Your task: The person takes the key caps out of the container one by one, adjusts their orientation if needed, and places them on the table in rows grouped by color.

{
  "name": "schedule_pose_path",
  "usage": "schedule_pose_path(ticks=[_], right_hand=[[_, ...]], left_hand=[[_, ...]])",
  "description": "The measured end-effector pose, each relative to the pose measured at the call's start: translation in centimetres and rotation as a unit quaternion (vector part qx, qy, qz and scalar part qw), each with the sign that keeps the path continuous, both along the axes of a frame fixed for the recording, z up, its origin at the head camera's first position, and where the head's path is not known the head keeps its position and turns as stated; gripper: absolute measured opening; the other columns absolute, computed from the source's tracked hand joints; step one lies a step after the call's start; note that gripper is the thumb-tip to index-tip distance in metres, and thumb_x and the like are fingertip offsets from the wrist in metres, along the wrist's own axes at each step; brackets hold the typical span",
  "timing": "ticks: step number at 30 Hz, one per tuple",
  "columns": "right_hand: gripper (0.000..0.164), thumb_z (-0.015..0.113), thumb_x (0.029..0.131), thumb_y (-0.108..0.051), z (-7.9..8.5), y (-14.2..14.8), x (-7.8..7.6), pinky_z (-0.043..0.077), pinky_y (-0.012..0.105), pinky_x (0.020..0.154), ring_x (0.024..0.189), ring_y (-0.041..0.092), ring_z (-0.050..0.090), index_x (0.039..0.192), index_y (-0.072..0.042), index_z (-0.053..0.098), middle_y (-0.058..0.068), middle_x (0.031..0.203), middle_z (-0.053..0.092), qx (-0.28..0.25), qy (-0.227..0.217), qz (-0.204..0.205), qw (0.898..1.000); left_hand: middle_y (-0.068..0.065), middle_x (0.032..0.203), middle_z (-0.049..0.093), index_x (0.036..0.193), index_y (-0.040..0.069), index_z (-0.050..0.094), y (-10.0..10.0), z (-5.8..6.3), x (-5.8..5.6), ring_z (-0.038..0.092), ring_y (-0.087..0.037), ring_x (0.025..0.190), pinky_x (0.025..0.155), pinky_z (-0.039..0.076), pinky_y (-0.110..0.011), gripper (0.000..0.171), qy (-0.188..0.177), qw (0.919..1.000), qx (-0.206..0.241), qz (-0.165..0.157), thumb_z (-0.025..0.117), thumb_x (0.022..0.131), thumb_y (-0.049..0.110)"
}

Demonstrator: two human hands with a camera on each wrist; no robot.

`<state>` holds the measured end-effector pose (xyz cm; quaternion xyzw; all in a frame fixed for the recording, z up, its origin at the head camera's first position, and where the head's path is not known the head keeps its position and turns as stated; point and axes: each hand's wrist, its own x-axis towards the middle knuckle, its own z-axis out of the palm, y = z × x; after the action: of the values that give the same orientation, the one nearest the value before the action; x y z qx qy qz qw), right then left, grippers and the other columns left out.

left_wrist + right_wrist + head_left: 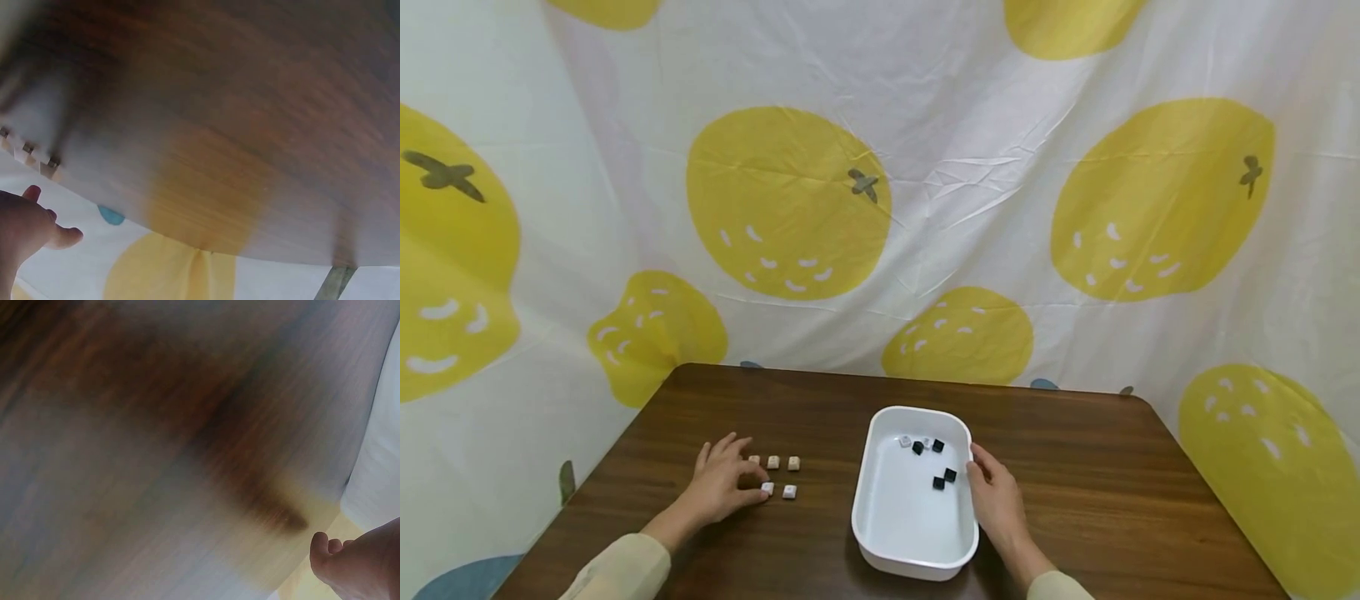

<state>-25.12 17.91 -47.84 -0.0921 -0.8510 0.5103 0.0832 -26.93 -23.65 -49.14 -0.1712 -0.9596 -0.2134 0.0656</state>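
With thumb and index finger, my left hand (722, 482) pinches a small white keycap (767, 488) on the table. Right of it sits another white keycap (790, 492). Behind them stands a row of cream keycaps (773, 462), the leftmost partly hidden by the fingers. My right hand (997, 500) grips the right rim of a white rectangular tray (867, 500). Inside the tray lie several black keycaps (938, 482) and a couple of whitish ones (905, 442), mostly toward the far end. The left wrist view shows the left hand (28, 225) near the row of keycaps (28, 152).
The dark wooden table (1097, 483) carries the tray near its middle and the loose keycaps to the left. A white curtain (955, 225) with yellow fruit prints hangs behind the table's far edge and at its sides.
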Motion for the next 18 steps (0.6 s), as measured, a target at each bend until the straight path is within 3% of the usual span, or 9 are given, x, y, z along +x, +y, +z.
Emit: schedule_pose_path(ticks=[6, 10, 18], right_hand=[[0.044, 0.046, 0.104, -0.018, 0.1, -0.1, 0.0, 0.037, 0.056, 0.107, 0.132, 0.042, 0.045, 0.145, -0.003, 0.048, 0.025, 0.142, 0.05, -0.002, -0.004, 0.0, 1.0], [0.044, 0.046, 0.104, -0.017, 0.1, -0.1, 0.0, 0.037, 0.055, 0.107, 0.132, 0.042, 0.045, 0.145, -0.002, 0.048, 0.026, 0.142, 0.05, -0.003, -0.004, 0.0, 1.0], [0.044, 0.046, 0.104, -0.018, 0.1, -0.1, 0.0, 0.037, 0.055, 0.107, 0.133, 0.041, 0.045, 0.145, -0.003, 0.048, 0.025, 0.142, 0.05, -0.005, -0.003, 0.001, 1.0]], left_hand=[[-0.026, 0.145, 0.044, 0.1, 0.021, 0.075, 0.4, 1.0, -0.1, 0.023, -0.051, 0.141, 0.107, 0.007, -0.073, 0.025, 0.009, 0.9998, 0.013, 0.009, 0.082, 0.08, 0.035], [-0.027, 0.147, 0.041, 0.106, 0.016, 0.075, 1.5, 2.2, -0.8, 0.022, -0.05, 0.142, 0.108, 0.006, -0.072, 0.03, 0.029, 0.9992, 0.028, 0.004, 0.08, 0.083, 0.033], [-0.027, 0.148, 0.04, 0.11, 0.014, 0.074, 7.3, 4.4, -3.2, 0.022, -0.048, 0.143, 0.11, 0.008, -0.071, 0.034, 0.055, 0.9968, 0.055, -0.021, 0.078, 0.084, 0.036]])
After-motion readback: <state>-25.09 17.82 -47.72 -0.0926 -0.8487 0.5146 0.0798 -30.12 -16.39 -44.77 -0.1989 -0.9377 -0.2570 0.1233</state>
